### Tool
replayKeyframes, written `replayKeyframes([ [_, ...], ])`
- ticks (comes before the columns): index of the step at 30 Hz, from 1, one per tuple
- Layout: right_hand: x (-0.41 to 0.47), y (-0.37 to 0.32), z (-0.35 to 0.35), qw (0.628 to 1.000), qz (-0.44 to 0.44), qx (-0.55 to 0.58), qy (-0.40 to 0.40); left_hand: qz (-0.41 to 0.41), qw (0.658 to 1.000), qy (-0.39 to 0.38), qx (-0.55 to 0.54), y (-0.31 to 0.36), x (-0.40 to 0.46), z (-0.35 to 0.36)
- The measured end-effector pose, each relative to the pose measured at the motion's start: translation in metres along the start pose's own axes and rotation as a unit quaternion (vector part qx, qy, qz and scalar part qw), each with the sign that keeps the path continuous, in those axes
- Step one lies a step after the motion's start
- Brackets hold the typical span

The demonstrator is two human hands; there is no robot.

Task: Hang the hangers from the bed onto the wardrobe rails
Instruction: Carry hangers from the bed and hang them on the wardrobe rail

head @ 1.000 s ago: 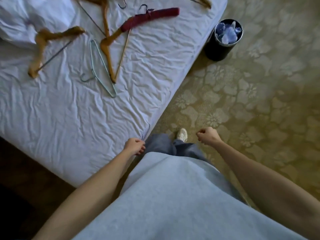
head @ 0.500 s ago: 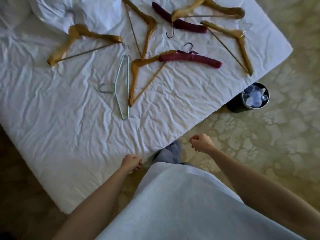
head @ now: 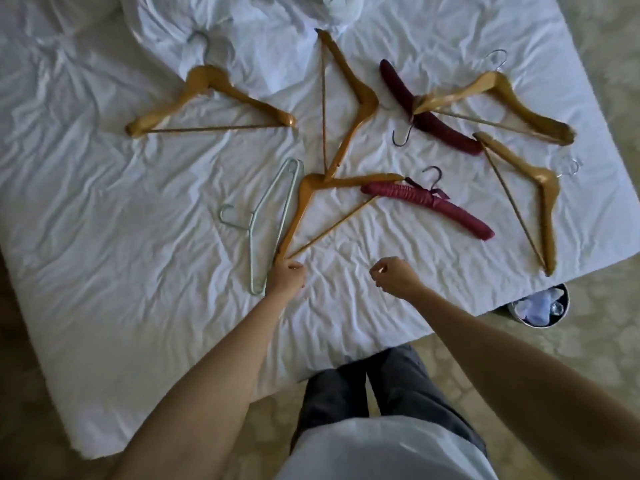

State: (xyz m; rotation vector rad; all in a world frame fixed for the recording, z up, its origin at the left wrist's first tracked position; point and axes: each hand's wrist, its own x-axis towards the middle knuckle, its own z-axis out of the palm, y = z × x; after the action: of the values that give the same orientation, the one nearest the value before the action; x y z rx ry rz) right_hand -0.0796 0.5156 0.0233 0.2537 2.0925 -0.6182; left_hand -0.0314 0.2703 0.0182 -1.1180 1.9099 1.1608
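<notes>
The first pickup from the bed (head: pixel 104 237) was being started, with no hanger yet lifted and no wardrobe rail in view.

The left hand (head: pixel 285 277) was seen at the near tip of a wooden hanger (head: pixel 304 206), its fingers curled at the corner where the arm and trouser bar met; whether that tip was actually pinched could not be told. A pale wire hanger (head: pixel 273 209) lay just beside that wooden hanger, on its left, touching or nearly touching the same hand. The right hand (head: pixel 394 277) was held loosely curled and empty, above the sheet to the right of the wooden hanger's tip. A padded burgundy hanger (head: pixel 433 204) lay just beyond the hanger's far arm, and further wooden hangers were spread behind. A firm pinch and a clean lift, free of the hanger overlapping its top, were judged to be needed next.
</notes>
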Motion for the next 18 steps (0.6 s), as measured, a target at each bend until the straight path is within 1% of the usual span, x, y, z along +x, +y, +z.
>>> replayKeyframes([
  [2,0.042,-0.031,-0.009,0.998,-0.034,-0.05,0.018,0.002,0.998,0.06,0.01,0.024,0.031,-0.002],
  [5,0.099,-0.074,-0.015,0.986,-0.09,-0.117,0.074,-0.015,0.988,0.155,0.006,0.048,0.077,-0.006],
  [8,0.148,-0.101,-0.01,0.965,-0.144,-0.16,0.147,-0.05,0.977,0.208,0.006,0.046,0.122,-0.015],
  [9,0.162,-0.104,-0.007,0.959,-0.155,-0.171,0.163,-0.072,0.973,0.22,0.01,0.041,0.136,-0.019],
  [11,0.187,-0.107,0.001,0.95,-0.167,-0.193,0.18,-0.137,0.963,0.234,0.007,0.03,0.16,-0.028],
  [13,0.205,-0.107,0.007,0.942,-0.17,-0.213,0.195,-0.181,0.955,0.234,0.006,0.019,0.177,-0.036],
  [16,0.225,-0.104,0.012,0.928,-0.178,-0.23,0.232,-0.189,0.957,0.214,0.057,-0.003,0.193,-0.043],
  [18,0.233,-0.103,0.011,0.922,-0.178,-0.242,0.244,-0.162,0.959,0.217,0.08,-0.017,0.199,-0.043],
])
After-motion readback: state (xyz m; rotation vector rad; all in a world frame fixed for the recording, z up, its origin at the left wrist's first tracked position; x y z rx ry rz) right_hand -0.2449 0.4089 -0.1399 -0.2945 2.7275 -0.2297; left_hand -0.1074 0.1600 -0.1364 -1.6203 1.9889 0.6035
